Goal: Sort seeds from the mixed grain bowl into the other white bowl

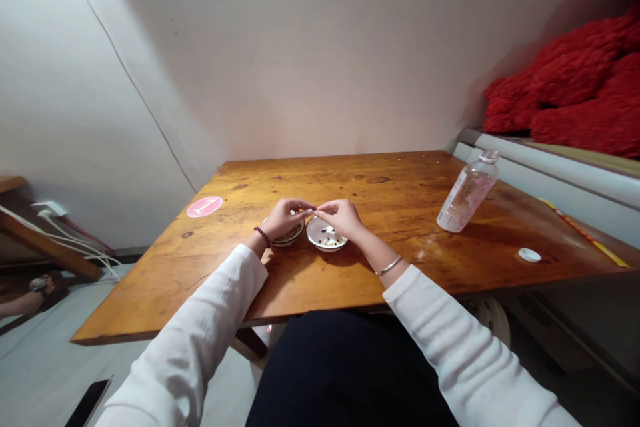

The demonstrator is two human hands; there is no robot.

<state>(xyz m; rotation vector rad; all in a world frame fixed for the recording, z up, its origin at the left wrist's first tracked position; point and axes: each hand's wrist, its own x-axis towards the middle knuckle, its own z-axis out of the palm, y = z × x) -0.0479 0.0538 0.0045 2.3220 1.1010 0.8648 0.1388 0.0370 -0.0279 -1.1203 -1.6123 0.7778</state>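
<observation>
My left hand point(289, 218) and my right hand point(343, 217) meet fingertip to fingertip above two small bowls on the wooden table. Both hands are closed in a pinch; whatever lies between the fingertips is too small to make out. Under my left hand stands a bowl of brownish grains or beans point(287, 235), partly hidden by the hand. The white bowl point(316, 235) beside it, below my right hand, holds a few dark and pale bits on its bottom.
A clear plastic bottle point(467, 192) stands uncapped at the right, with a white cap point(529, 255) near it. A yellow-and-red strip point(585, 232) lies along the right edge. The pink round sticker point(205, 206) is at the left. Red fluffy fabric point(575, 90) sits beyond the table.
</observation>
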